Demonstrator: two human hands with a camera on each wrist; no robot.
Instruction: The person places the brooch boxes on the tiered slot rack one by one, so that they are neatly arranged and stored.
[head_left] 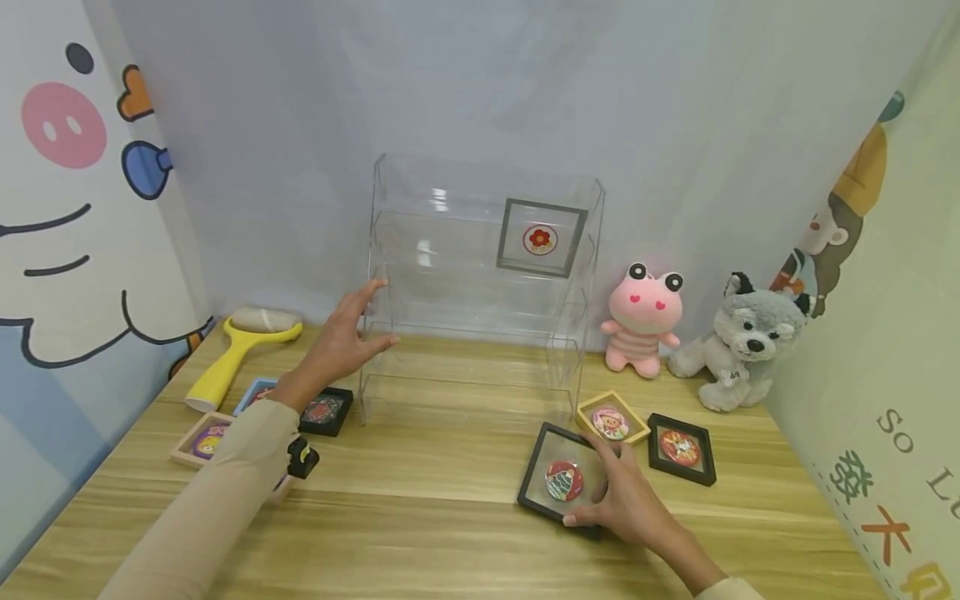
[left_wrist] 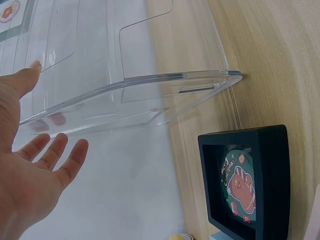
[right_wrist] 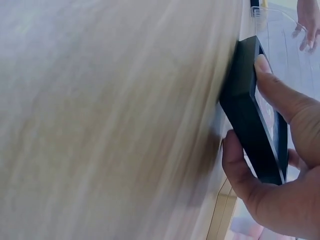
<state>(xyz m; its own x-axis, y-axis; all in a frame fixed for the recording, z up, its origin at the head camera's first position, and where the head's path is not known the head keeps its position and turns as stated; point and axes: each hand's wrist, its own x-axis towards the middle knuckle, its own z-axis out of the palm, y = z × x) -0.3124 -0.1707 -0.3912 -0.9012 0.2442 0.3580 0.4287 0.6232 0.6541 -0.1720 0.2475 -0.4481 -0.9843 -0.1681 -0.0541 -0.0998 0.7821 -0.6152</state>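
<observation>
A clear acrylic tiered rack [head_left: 472, 325] stands at the table's back. Beside its left side panel my left hand [head_left: 345, 337] is raised with fingers spread. In the left wrist view, the thumb and fingers [left_wrist: 70, 162] of that hand lie on either side of the panel's edge [left_wrist: 150, 80]. My right hand [head_left: 630, 500] grips a black square display frame [head_left: 562, 481] with a round Christmas-tree badge inside. The right wrist view has the thumb on the frame's [right_wrist: 250, 110] front and fingers behind, its edge tilted up from the tabletop. A grey frame with a red flower badge [head_left: 540, 240] sits high on the rack's right.
Right of the rack are a yellow frame [head_left: 611, 419], another black frame [head_left: 681, 448], a pink plush [head_left: 645, 321] and a grey plush dog [head_left: 750, 342]. Under my left arm lie a black frame [head_left: 326, 411] and a pale wooden frame [head_left: 204, 439]. A yellow lint roller [head_left: 232, 358] lies behind.
</observation>
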